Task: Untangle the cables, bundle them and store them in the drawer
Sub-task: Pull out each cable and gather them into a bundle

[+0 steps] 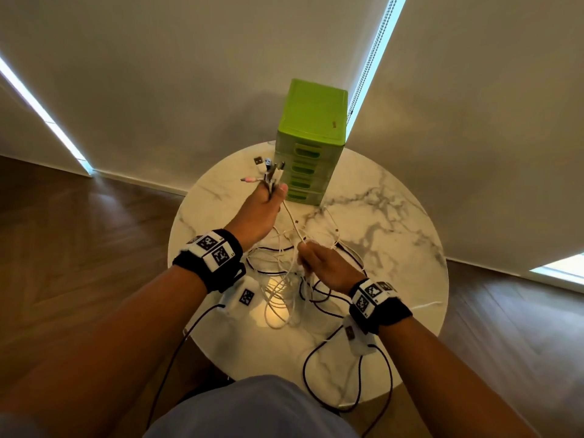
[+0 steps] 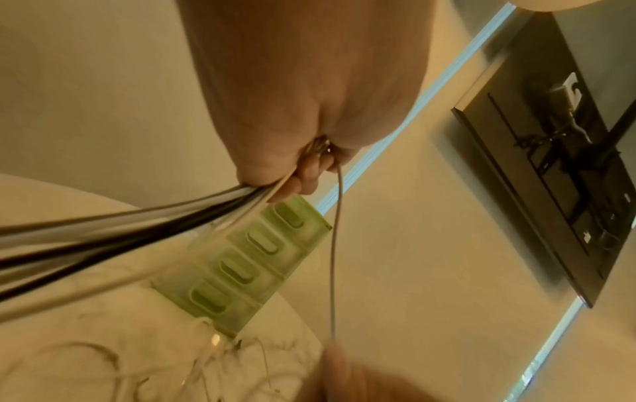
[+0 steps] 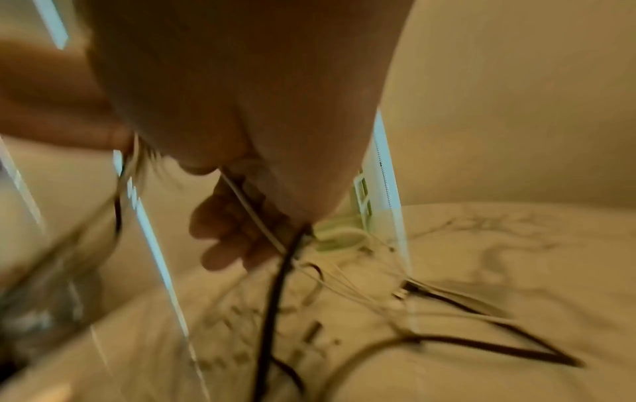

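My left hand is raised above the round marble table and grips several white and black cables near their plug ends, which stick up past the fingers. The left wrist view shows the same cables fanning out below that fist. My right hand, lower and nearer to me, holds white and black cable strands; its wrist view shows curled fingers round them. A loose tangle of cables lies on the table beneath both hands. The green drawer unit stands at the back with all drawers closed.
A black cable loop hangs over the table's near edge. The table stands in a corner between pale blinds, with wooden floor around it. My lap is just below the near rim.
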A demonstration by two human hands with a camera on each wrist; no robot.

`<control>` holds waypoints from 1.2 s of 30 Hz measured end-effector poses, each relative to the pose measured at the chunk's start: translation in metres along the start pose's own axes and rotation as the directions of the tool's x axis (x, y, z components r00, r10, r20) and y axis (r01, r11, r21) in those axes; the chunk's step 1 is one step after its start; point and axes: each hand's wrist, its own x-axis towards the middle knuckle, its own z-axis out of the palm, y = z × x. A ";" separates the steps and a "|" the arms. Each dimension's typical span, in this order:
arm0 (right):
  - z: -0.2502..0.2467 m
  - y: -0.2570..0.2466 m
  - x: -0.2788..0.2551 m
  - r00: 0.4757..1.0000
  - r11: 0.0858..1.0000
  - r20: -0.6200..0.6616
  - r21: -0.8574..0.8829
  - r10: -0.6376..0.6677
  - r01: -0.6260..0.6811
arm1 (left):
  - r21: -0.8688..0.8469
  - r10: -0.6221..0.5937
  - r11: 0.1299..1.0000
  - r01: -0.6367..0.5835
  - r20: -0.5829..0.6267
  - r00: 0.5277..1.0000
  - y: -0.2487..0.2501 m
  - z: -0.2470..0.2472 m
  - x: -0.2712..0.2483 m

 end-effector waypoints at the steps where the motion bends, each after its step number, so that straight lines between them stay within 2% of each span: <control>1: 0.002 0.012 -0.004 1.000 0.999 0.000 -0.042 0.006 -0.006 | -0.003 0.021 1.000 -0.021 -0.024 1.000 0.001 -0.005 0.002; 4: 0.003 0.044 -0.010 0.999 0.989 -0.024 -0.143 0.033 -0.036 | 0.006 0.051 0.999 -0.051 -0.100 0.994 0.007 -0.021 0.006; 8: -0.005 0.071 -0.019 0.984 0.963 0.020 -0.210 0.176 -0.168 | -0.090 0.053 0.993 -0.078 -0.248 0.967 0.020 -0.042 0.011; 11: -0.011 0.079 -0.020 0.984 0.970 -0.037 -0.163 0.176 -0.180 | -0.037 0.113 0.991 -0.126 -0.249 0.962 0.027 -0.057 0.010; 14: -0.017 0.068 -0.005 0.983 0.955 -0.017 -0.237 0.182 -0.180 | 0.089 0.151 0.987 -0.135 -0.202 0.968 0.018 -0.057 0.004; 16: -0.020 0.053 0.007 0.996 0.942 -0.039 -0.323 0.078 -0.086 | 0.061 0.131 0.991 -0.122 -0.172 0.976 0.016 -0.053 -0.002; 18: -0.019 0.030 0.019 0.996 0.954 -0.057 -0.298 -0.062 0.042 | -0.002 0.122 0.992 -0.123 -0.142 0.982 0.017 -0.051 -0.008; 20: -0.014 0.001 0.031 0.995 0.969 -0.001 -0.228 -0.101 0.098 | -0.036 0.105 0.993 -0.112 -0.141 0.984 0.018 -0.054 -0.013; 23: -0.013 -0.043 0.047 0.982 0.944 0.034 -0.271 -0.185 0.188 | -0.050 0.116 0.991 -0.125 -0.155 0.981 0.023 -0.070 -0.020; 25: -0.015 -0.068 0.056 0.957 0.930 0.008 -0.231 -0.291 0.285 | -0.058 0.126 0.988 -0.140 -0.205 0.971 0.025 -0.089 -0.026; 29: -0.017 -0.106 0.074 0.856 0.849 0.044 -0.112 -0.515 0.517 | -0.114 0.083 0.985 -0.127 -0.325 0.942 0.024 -0.126 -0.042; 31: -0.005 -0.118 0.089 0.835 0.826 0.118 -0.126 -0.537 0.549 | -0.099 0.056 0.990 -0.102 -0.386 0.921 0.021 -0.146 -0.055; 34: 0.032 -0.127 0.111 0.844 0.835 0.259 -0.178 -0.471 0.521 | -0.010 0.099 0.994 -0.113 -0.412 0.906 0.012 -0.172 -0.077; 36: 0.064 -0.133 0.123 0.827 0.815 0.355 -0.233 -0.436 0.530 | 0.066 0.103 0.994 -0.083 -0.420 0.902 0.006 -0.184 -0.088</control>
